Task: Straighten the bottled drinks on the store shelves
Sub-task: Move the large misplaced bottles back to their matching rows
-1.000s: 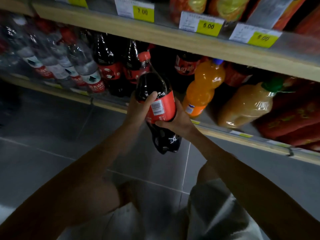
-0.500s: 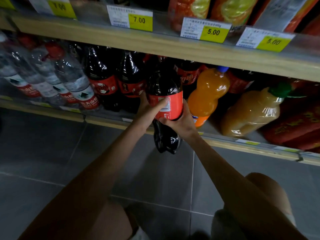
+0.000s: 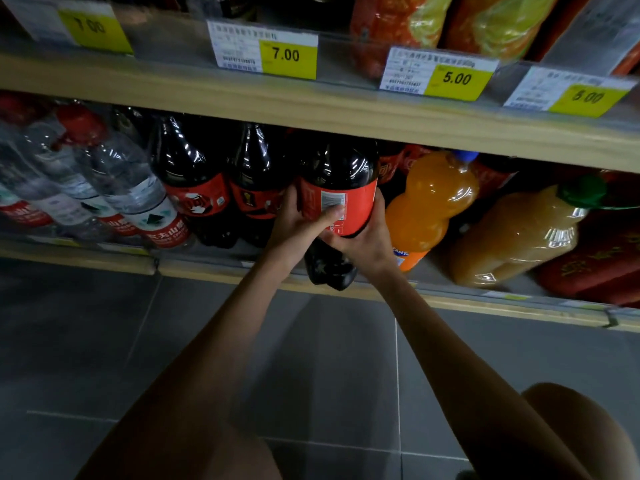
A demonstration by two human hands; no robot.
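A large dark cola bottle with a red label is held by both hands at the lower shelf's front edge. My left hand grips the label from the left, thumb across the barcode. My right hand wraps the bottle's right side and underside. Its base hangs over the shelf lip and its cap is hidden under the upper shelf. Two more cola bottles stand to its left.
Clear water bottles with red labels fill the shelf's left end. Right of the held bottle stand an orange soda bottle, a yellow juice jug and red packets. Price tags line the upper shelf. Grey floor tiles lie below.
Both hands have carried the cola bottle up and in toward the shelf, next to the other colas; its neck has gone under the upper shelf. The camera has moved closer.
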